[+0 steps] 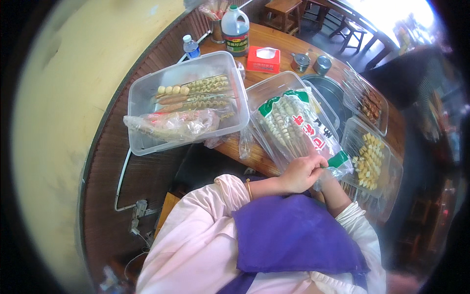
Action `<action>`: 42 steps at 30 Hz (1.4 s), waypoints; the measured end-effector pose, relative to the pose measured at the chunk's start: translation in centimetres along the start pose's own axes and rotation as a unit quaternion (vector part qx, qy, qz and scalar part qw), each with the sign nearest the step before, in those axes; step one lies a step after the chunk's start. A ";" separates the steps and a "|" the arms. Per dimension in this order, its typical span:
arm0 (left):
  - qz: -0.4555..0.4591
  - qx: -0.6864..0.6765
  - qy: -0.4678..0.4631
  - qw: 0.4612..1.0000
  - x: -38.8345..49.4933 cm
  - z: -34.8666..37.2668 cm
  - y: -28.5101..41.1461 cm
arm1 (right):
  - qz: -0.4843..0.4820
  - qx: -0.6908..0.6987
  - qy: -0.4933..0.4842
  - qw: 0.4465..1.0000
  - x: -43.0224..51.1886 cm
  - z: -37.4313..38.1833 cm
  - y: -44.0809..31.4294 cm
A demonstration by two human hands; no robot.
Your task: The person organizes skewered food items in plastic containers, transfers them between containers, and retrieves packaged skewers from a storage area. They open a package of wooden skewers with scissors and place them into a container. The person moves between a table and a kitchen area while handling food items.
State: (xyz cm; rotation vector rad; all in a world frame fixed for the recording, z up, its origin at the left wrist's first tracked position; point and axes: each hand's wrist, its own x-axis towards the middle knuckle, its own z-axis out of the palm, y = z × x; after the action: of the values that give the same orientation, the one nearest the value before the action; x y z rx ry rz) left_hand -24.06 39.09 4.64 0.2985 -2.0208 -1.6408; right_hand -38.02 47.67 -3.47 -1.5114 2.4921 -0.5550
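My left hand (302, 173) is closed on the near edge of a clear plastic bag with green ends and red print (310, 132). The bag holds skewers of pale food and lies in a clear plastic tub (273, 81). My right hand (323, 180) is at the bag's near corner, mostly hidden beneath and behind my left hand; its fingers do not show. To the left, a larger plastic tub (147, 145) holds spiral-cut skewers (209, 84), a skewer of pale balls (173, 89), sausage skewers (173, 99) and a crumpled plastic bag (180, 125).
Behind the tubs stand a large sauce jug (235, 33), a small bottle (191, 47), a red tissue box (263, 60) and two metal pots. On the right are trays of yellow cube skewers (369, 161) and browned skewers (371, 106), beside a round dark tray (323, 82).
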 end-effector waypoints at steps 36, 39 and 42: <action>0.082 -0.117 0.018 0.990 0.2 -3.4 3.0 | -0.003 -0.015 -0.099 0.995 2.0 -8.9 1.1; 0.080 -0.063 -0.016 0.995 0.7 -5.2 3.4 | -0.009 -0.011 -0.113 0.994 1.2 -10.9 1.2; 0.137 0.111 0.146 0.973 1.8 -8.6 1.7 | 0.000 0.002 -0.119 0.993 -0.6 -13.3 1.6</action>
State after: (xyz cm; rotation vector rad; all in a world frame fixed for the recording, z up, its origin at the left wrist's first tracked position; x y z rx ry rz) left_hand -20.82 31.39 7.88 0.3045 -1.9211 -1.1341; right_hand -43.50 51.80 8.06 -1.4808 2.3076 -0.3558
